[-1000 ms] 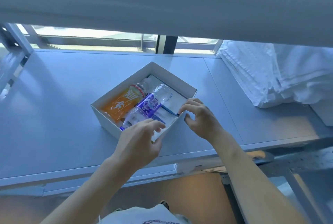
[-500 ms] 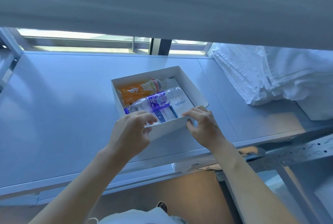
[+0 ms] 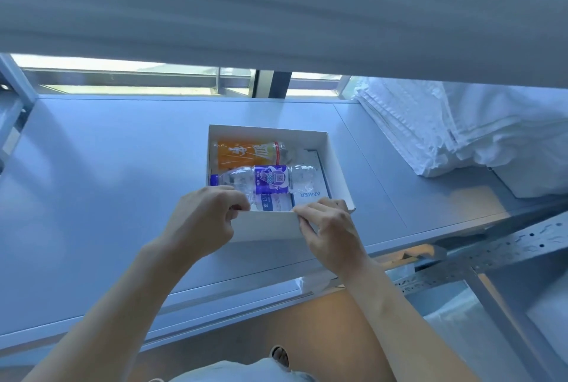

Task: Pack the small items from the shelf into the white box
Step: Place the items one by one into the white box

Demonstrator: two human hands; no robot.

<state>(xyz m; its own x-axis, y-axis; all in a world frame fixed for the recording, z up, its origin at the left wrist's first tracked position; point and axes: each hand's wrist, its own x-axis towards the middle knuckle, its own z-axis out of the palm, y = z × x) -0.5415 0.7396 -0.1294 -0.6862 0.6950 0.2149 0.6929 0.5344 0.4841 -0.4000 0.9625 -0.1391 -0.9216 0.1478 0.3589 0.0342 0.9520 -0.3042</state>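
Observation:
The white box (image 3: 335,163) lies open on the grey shelf (image 3: 107,172), squared to its front edge. Inside lie an orange-labelled bottle (image 3: 246,152), a clear bottle with a purple label (image 3: 270,179) and a flat white Anker packet (image 3: 312,195) under them. My left hand (image 3: 203,221) pinches the box's near wall at its left end. My right hand (image 3: 330,229) pinches the same wall at its right end. Both thumbs sit on the outer face, fingers curled over the rim.
A stack of folded white cloth (image 3: 461,126) fills the shelf's right end. Another shelf board (image 3: 276,6) hangs low overhead. A perforated metal rail (image 3: 491,252) and upright frame the lower right. A window ledge runs behind the shelf.
The box has turned clockwise from a diagonal lie until its near wall faces me. Both hands stayed on that wall and swung round with it.

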